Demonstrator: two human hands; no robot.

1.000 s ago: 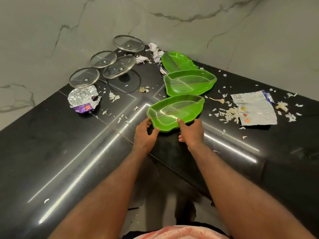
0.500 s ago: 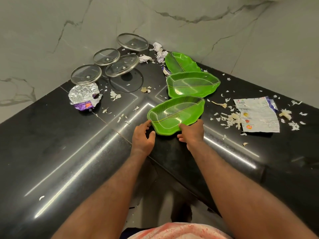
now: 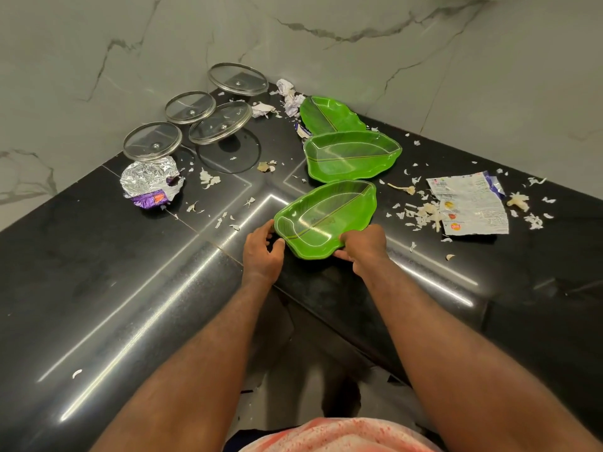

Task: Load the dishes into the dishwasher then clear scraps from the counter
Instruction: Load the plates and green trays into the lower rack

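The person's left hand (image 3: pixel 262 247) and right hand (image 3: pixel 362 244) both held the nearest green leaf-shaped plastic plate (image 3: pixel 326 213). The left hand curled round the plate's left end, with the thumb by the rim. The right hand gripped the near right edge, with its fingers tucked under. This plate sat close to the inside corner of the shiny black stone tabletop (image 3: pixel 98 272). I could not tell if it was lifted or touching the tabletop.

Just behind it lay a second green leaf plate (image 3: pixel 352 156). A third green leaf plate (image 3: pixel 329 114) lay behind that one, near the grey marble wall (image 3: pixel 98 44).

To the left, four round glass lids with metal rims stood in a group: one nearest (image 3: pixel 152 140), one behind it (image 3: pixel 190 107), one tilted beside them (image 3: pixel 220 122), and one far back by the wall (image 3: pixel 238 78).

A crumpled silver foil wrapper with a purple edge (image 3: pixel 148 184) lay just in front of the nearest lid. A flat white printed packet (image 3: pixel 470 203) lay on the right side. Small white scraps (image 3: pixel 421 213) were spread next to the packet and over the tabletop. Some scrunched white paper bits (image 3: pixel 288 96) lay in the back corner beside the third plate.
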